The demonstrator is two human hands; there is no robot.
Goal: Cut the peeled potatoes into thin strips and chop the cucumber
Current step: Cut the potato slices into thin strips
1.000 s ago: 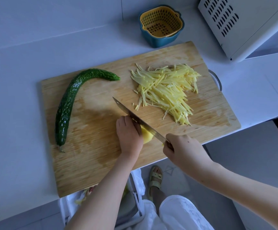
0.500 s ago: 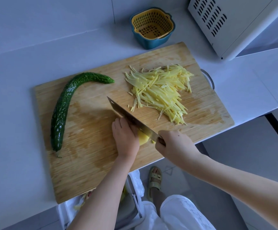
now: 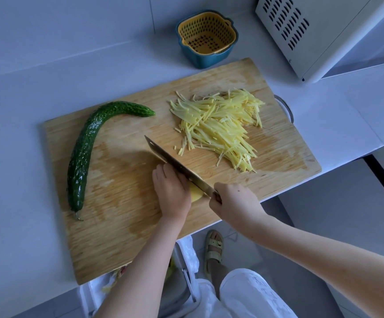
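A wooden cutting board (image 3: 122,226) lies on the white counter. My left hand (image 3: 171,191) curls over a yellow peeled potato piece (image 3: 195,195) near the board's front edge, hiding most of it. My right hand (image 3: 234,203) grips the handle of a cleaver (image 3: 175,162); the blade rests against my left knuckles and runs up to the left. A heap of thin potato strips (image 3: 218,127) lies at the board's back right. A whole curved cucumber (image 3: 87,148) lies on the board's left side.
A blue bowl with a yellow strainer insert (image 3: 207,36) stands behind the board. A white appliance (image 3: 319,31) sits at the back right. Below the counter edge are a bin with a plastic bag (image 3: 186,292) and my sandalled foot (image 3: 214,246).
The view has shifted slightly. Both hands and the cleaver stay at the potato piece, with the blade pressed a little further into it.
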